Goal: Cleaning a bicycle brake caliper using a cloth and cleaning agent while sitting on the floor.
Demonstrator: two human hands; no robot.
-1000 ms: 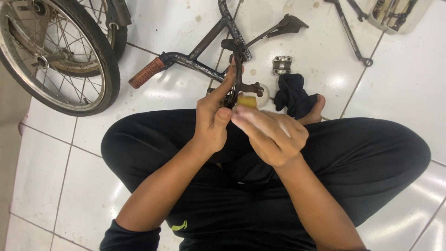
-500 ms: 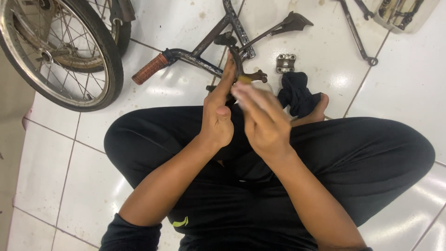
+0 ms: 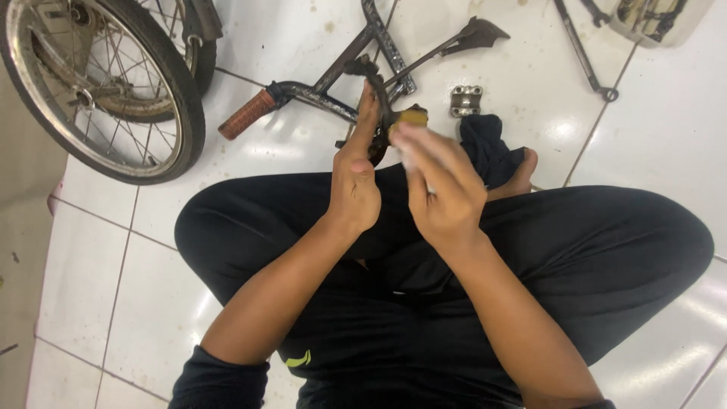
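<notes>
I sit cross-legged on a white tiled floor. My left hand (image 3: 354, 182) is raised over my lap and grips a dark, rusty curved metal bicycle part (image 3: 376, 91), its forefinger stretched up along it. My right hand (image 3: 443, 189), blurred with motion, presses a small yellow-brown pad (image 3: 413, 116) against that part's right side.
A handlebar with a brown grip (image 3: 246, 115) lies on the floor just beyond my hands. A bicycle wheel (image 3: 98, 91) fills the upper left. A small metal clamp (image 3: 466, 100), a dark cloth (image 3: 485, 148), a long wrench (image 3: 583, 53) and a container (image 3: 666, 19) lie at the upper right.
My right hand has slid up along the metal part with the pad, from below it to its upper side. The left hand keeps its hold and has barely shifted.
</notes>
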